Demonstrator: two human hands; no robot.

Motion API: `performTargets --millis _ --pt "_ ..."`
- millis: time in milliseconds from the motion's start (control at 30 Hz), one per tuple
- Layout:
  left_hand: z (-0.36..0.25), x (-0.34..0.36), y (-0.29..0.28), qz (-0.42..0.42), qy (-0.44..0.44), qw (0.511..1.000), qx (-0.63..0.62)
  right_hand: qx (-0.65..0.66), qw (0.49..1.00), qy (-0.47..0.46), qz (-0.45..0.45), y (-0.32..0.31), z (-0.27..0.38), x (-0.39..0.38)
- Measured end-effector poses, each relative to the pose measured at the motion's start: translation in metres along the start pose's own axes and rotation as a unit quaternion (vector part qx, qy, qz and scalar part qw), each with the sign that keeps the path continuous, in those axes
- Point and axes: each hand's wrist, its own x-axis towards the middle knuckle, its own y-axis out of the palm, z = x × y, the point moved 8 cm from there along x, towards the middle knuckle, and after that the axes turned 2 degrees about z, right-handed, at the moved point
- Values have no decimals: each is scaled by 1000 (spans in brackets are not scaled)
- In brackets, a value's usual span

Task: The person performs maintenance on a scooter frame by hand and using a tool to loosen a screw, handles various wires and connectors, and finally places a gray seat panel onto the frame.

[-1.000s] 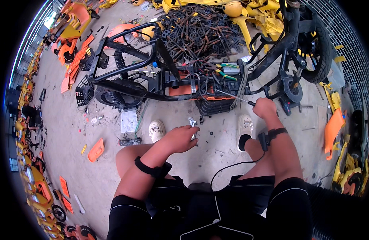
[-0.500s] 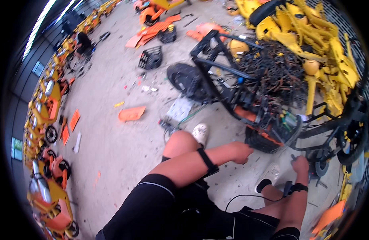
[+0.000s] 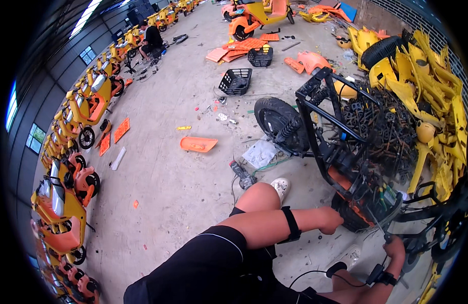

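In front of me a stripped black scooter frame (image 3: 315,131) lies on the concrete floor, with a rear wheel (image 3: 279,119) at its far end. At its near end are a black tyre (image 3: 347,215), an orange panel and a bundle of wires (image 3: 385,196). My left hand (image 3: 330,220) is closed in a fist beside this tyre; what its fingers hold, if anything, is hidden. My right hand (image 3: 394,247) is closed around a thin-shafted tool that looks like a screwdriver (image 3: 378,223), its shaft slanting up toward the near end of the frame.
A cordless power tool (image 3: 242,175) lies by my left shoe near a pale sheet (image 3: 261,153). Beyond are black baskets (image 3: 236,82) and orange panels (image 3: 198,144). Dark metal parts and yellow body panels (image 3: 442,109) are piled right. Scooters (image 3: 61,202) line the left; a person (image 3: 152,38) crouches far off.
My view has shifted, so the scene sits lower and further right. My right hand has come closer to the frame, with the tool's shaft now reaching the wiring end.
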Motion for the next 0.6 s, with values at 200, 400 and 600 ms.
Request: performTargets --millis 200,400,600 --pt "-8 -10 -3 26 13 1000 2 -3 999 33 15 -8 14 -32" --pt "-7 -15 -15 -26 42 999 13 123 982 62 130 -1 40 -56" --pt "-33 -16 -59 -72 66 995 -12 177 979 93 30 32 37 -81"
